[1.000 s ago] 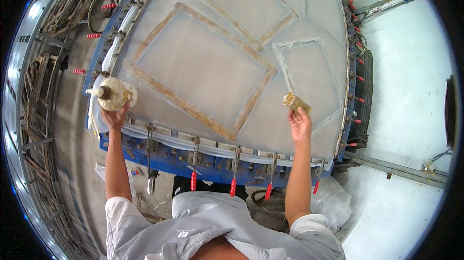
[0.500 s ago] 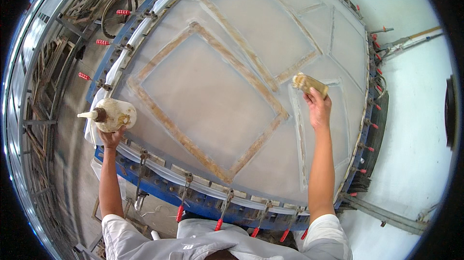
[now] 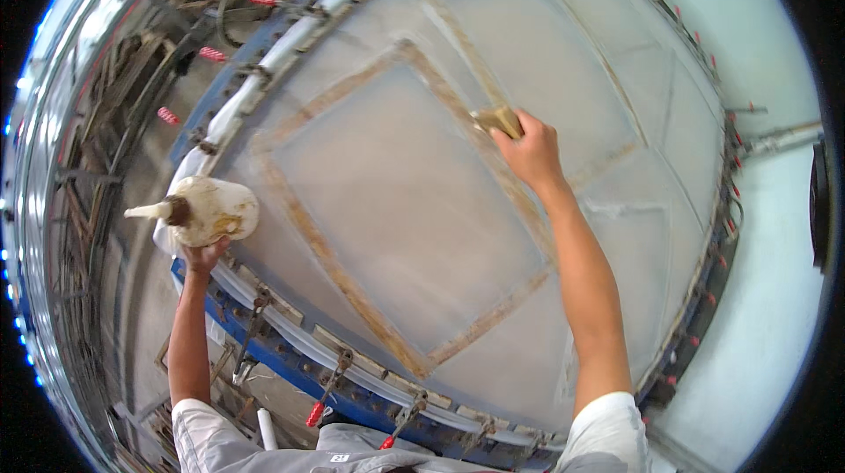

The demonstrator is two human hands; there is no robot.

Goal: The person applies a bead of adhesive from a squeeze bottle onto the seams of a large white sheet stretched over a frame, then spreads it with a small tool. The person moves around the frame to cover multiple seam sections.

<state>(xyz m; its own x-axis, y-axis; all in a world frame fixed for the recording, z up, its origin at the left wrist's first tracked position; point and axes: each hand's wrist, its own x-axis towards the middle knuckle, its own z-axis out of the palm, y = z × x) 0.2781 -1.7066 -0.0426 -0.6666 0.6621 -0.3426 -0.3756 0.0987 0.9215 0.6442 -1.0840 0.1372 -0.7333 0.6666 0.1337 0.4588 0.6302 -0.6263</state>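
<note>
My left hand (image 3: 207,253) is closed round a white squeeze bottle (image 3: 220,209) with brown stains. The bottle lies tilted on its side above the near left corner of the frame, its pale nozzle pointing left. My right hand (image 3: 534,152) grips a short, flat, yellowish-brown brush (image 3: 500,123) with a ragged pale end. That end is over a brown strip (image 3: 453,103) on a large stretched mesh sheet (image 3: 396,191); whether it touches, I cannot tell. Brown strips outline several four-sided shapes on the mesh.
Clamps with red handles (image 3: 315,413) line the edges of the blue frame (image 3: 290,359). Metal racks with scrap lengths (image 3: 132,68) stand at the left. A pale wall (image 3: 766,235) rises at the right, with a metal bar (image 3: 783,140) jutting from it.
My right hand has moved left and farther away with the brush, from the small right-hand outline to the middle strips. The view has shifted; my left hand still holds the bottle in about the same place.
</note>
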